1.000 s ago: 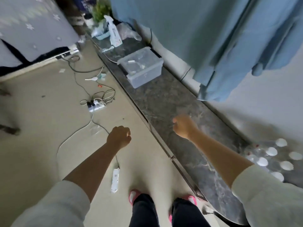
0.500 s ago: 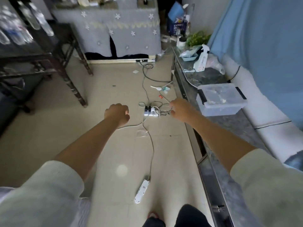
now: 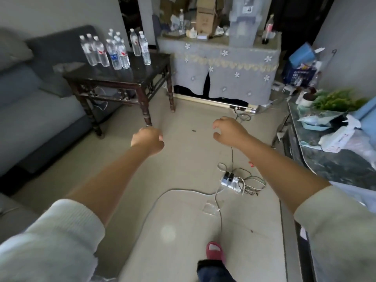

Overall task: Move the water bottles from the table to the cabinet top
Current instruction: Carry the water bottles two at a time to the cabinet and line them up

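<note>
Several clear water bottles point(image 3: 114, 49) with white caps stand upright on a dark wooden table point(image 3: 142, 78) at the upper left. The dark marble cabinet top point(image 3: 333, 165) runs along the right edge. Both my arms reach forward over the floor, well short of the table. My left hand point(image 3: 147, 139) is curled into a fist and holds nothing. My right hand point(image 3: 227, 132) hangs with loosely curved fingers, thumb apart, also holding nothing.
A grey sofa point(image 3: 30, 102) stands left of the table. A cloth-draped stand point(image 3: 227, 66) with boxes is straight ahead. A power strip point(image 3: 230, 179) and cables lie on the floor. A plant point(image 3: 335, 101) and bags crowd the cabinet's far end.
The view has swung left from the cabinet top to the table, so the bottles now stand ahead at the upper left. Both hands stay empty.
</note>
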Demonstrator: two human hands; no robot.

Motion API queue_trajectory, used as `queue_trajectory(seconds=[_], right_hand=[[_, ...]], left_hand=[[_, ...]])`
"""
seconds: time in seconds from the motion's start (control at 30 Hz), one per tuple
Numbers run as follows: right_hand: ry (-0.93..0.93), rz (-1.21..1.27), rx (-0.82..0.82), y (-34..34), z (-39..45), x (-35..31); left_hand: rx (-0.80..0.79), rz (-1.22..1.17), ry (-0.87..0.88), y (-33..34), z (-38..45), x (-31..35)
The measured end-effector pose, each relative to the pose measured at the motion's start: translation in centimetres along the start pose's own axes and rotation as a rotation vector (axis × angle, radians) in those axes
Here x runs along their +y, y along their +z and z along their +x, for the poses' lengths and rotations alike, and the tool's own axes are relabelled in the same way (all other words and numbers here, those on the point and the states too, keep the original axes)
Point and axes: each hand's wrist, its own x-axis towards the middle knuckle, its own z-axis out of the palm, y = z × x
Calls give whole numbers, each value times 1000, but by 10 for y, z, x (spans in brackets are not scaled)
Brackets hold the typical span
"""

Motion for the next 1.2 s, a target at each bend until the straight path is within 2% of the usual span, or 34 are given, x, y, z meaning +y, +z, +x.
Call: queue_trajectory(seconds=[0.13, 0.43, 0.73, 0.93, 1.2], right_hand=[[-82, -1, -34, -19, 93, 2], [-284, -1, -52, -29, 246, -30], [-406, 19, -86, 9, 364, -115], [-413, 61, -77, 33, 463, -197], [-390, 36, -74, 52, 581, -271]], left_hand=[[42, -54, -135, -25, 67, -2], [98, -60, -290, -55, 154, -38], [54, -58, -494, -58, 225, -153], [1, -41, -495, -77, 298, -247], [-5, 6, -465, -118, 391, -358]])
